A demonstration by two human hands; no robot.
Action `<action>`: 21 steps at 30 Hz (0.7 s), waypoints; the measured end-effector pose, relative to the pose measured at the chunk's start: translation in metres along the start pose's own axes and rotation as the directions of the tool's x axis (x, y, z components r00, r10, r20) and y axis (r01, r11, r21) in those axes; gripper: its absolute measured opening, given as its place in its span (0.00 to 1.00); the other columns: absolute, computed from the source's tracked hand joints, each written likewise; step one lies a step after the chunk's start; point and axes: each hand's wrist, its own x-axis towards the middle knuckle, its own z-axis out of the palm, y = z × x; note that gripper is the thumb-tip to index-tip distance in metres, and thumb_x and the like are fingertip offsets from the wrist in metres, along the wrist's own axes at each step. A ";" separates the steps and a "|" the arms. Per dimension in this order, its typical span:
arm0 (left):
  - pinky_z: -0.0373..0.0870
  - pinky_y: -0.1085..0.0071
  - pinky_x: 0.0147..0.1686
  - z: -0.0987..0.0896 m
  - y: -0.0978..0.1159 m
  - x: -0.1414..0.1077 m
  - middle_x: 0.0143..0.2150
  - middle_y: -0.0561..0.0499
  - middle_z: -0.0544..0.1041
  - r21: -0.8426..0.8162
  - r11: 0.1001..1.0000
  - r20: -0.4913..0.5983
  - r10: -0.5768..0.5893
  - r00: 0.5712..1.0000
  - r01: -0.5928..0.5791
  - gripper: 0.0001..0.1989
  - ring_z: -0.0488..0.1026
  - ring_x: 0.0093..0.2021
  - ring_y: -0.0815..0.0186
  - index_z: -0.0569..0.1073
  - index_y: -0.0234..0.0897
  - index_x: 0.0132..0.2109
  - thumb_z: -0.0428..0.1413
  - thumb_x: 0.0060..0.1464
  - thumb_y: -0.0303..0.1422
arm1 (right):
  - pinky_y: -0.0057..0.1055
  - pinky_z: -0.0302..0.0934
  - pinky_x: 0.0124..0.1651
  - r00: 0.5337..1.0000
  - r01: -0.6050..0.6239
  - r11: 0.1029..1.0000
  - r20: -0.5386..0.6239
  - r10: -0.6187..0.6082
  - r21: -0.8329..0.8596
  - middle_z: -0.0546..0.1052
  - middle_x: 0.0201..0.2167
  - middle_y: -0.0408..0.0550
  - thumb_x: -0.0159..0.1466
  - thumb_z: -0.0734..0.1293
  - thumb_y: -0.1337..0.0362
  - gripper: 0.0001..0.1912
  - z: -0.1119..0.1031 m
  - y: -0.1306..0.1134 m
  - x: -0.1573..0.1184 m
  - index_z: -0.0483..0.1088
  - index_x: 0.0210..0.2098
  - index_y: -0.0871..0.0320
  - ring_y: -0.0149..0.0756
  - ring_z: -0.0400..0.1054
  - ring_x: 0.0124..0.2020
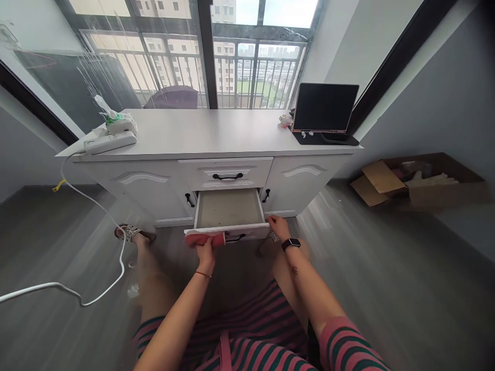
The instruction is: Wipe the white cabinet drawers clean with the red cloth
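My left hand (pixel 206 253) is closed on a flat red item (pixel 200 239), held against the left part of the open drawer's front. The lower middle drawer (pixel 230 207) of the white cabinet (pixel 145 188) is pulled out, and its bottom shows bare with a few specks. At the drawer's right front corner is my right hand (pixel 279 227), its fingers bent onto the edge, with a dark watch on the wrist. Above, the upper drawer (pixel 247 167) is closed, with a black handle.
A power strip (pixel 112 143) and tissue pack (pixel 119 122) sit on the cabinet's left end, a tablet (pixel 325 107) on its right. A white cable (pixel 122 252) crosses the floor at left. An open cardboard box (pixel 444 196) stands at right.
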 end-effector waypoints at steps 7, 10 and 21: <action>0.73 0.63 0.37 0.025 0.004 -0.001 0.31 0.49 0.73 0.063 0.995 0.011 -0.074 0.997 0.073 0.09 0.74 0.36 0.61 0.70 0.34 0.34 0.60 0.44 0.30 | 0.31 0.53 0.33 0.999 0.024 0.999 -0.023 -0.024 0.032 0.80 0.37 0.53 0.68 0.56 0.57 0.18 -0.004 -0.002 -0.002 0.77 0.39 0.54 0.42 0.71 0.36; 0.72 0.63 0.36 0.033 -0.008 -0.008 0.28 0.49 0.73 0.128 0.989 0.031 -0.082 0.996 0.077 0.10 0.74 0.36 0.60 0.71 0.34 0.31 0.63 0.41 0.31 | 0.31 0.54 0.34 0.998 0.067 0.997 -0.011 -0.066 0.043 0.80 0.36 0.52 0.68 0.56 0.57 0.19 -0.005 -0.003 -0.002 0.77 0.39 0.55 0.41 0.71 0.36; 0.70 0.62 0.34 0.091 -0.061 -0.055 0.21 0.46 0.74 0.336 0.933 0.261 -0.225 0.939 0.131 0.12 0.75 0.33 0.55 0.75 0.31 0.23 0.67 0.35 0.35 | 0.34 0.50 0.46 0.933 0.348 0.933 -0.061 -0.354 -0.097 0.78 0.35 0.47 0.67 0.61 0.56 0.15 0.007 -0.022 -0.012 0.75 0.33 0.54 0.37 0.67 0.42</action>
